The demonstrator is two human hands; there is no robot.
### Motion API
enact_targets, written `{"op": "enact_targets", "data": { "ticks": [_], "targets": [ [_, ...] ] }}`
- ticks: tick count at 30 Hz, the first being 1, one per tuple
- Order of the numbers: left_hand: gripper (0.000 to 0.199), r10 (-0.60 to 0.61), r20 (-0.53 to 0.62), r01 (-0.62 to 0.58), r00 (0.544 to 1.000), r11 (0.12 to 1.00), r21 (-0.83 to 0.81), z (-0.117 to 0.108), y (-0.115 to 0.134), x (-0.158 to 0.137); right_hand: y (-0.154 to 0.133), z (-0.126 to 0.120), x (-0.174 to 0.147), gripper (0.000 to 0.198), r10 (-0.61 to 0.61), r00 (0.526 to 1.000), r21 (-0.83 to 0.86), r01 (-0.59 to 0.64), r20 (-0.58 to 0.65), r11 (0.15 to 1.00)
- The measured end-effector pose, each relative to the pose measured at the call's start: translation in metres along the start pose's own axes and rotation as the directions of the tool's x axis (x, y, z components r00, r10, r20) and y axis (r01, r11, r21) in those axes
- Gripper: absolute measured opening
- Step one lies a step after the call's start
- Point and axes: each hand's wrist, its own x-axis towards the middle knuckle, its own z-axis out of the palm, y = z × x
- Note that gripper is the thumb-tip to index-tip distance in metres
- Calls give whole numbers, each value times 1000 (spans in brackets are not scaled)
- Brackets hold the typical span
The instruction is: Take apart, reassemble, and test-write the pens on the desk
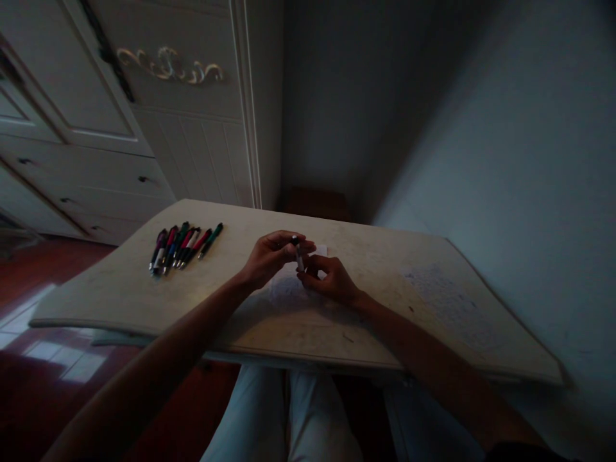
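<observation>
Over the middle of the table, a pen [300,258] with a black top and a pale body stands nearly upright between my two hands. My left hand [269,258] grips its upper part between thumb and fingers. From the other side, the fingertips of my right hand [333,280] pinch it near the lower end. Under my hands lies a sheet of paper [285,290], partly covered by them. A small white piece [322,250] shows just behind my fingers; its kind is unclear. Off to the left rests a bunch of several pens [179,249] in mixed colours.
The pale table [240,327] stands against a wall [510,173] at the right. Bluish scribbles [450,301] spread over its right side, with small dark marks nearby. A white cabinet [192,141] rises behind the left part. My legs [283,417] are below the front edge.
</observation>
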Motion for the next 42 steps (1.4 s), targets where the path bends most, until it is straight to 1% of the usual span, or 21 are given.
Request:
{"op": "enact_targets", "data": {
  "ticks": [2,3,4,5,6,7,8,9,11,13,16,20,22,25,27,30,36,40,42],
  "targets": [
    [52,86,-15,-81,996,973,216,-6,-2,1,-1,-4,2,14,-1,995,29,4,-95,1000],
    [58,114,-9,-103,993,926,363,-11,-3,2,-1,-7,3,13,12,988,50,-4,-156,999],
    [59,133,2,-114,991,843,526,-17,-6,3,-1,-10,4,14,38,977,77,-22,-208,997],
    [56,101,39,-100,994,720,687,-24,-8,3,0,-13,4,16,72,967,108,-46,-244,993],
    [53,51,89,-102,995,584,805,-30,-12,4,1,-16,5,18,107,959,142,-71,-261,987],
    [51,-12,163,-140,987,452,881,-36,-15,5,2,-18,5,20,135,956,173,-92,-259,981],
    [50,-55,210,-180,976,340,923,-41,-18,5,3,-20,4,22,153,956,198,-104,-251,975],
    [49,-105,241,-209,965,248,946,-45,-20,6,3,-22,4,24,160,957,212,-109,-243,971],
    [49,-173,234,-217,957,111,970,-47,-23,6,3,-24,1,26,160,960,226,-107,-232,968],
    [45,-211,193,-194,958,18,981,-45,-23,6,3,-26,-3,28,157,966,236,-107,-205,966],
    [39,-216,154,-173,964,-74,982,-39,-22,6,3,-27,-12,32,164,977,217,-132,-138,967],
    [40,-181,95,-125,979,-162,979,-38,-24,6,3,-30,-27,30,171,983,78,-166,-61,983],
    [44,-180,67,-100,981,-178,979,-39,-26,6,5,-31,-32,29,195,979,41,-193,-63,980],
    [55,-206,53,-92,977,-188,978,-39,-26,4,8,-31,-35,24,278,957,56,-274,-88,960],
    [64,-233,48,-94,971,-190,977,-39,-25,3,10,-30,-35,21,321,942,55,-317,-96,947],
    [74,-257,42,-90,965,-177,980,-38,-23,3,10,-27,-35,19,342,935,57,-338,-97,939],
    [74,-256,30,-69,966,-145,987,-38,-23,3,7,-26,-36,29,333,942,133,-326,-36,936],
    [72,-248,25,-60,969,-133,989,-37,-23,2,5,-25,-35,30,315,949,143,-311,-3,940],
    [71,-242,20,-52,970,-127,991,-37,-24,2,5,-24,-35,29,327,945,134,-325,7,936]
  ]
}}
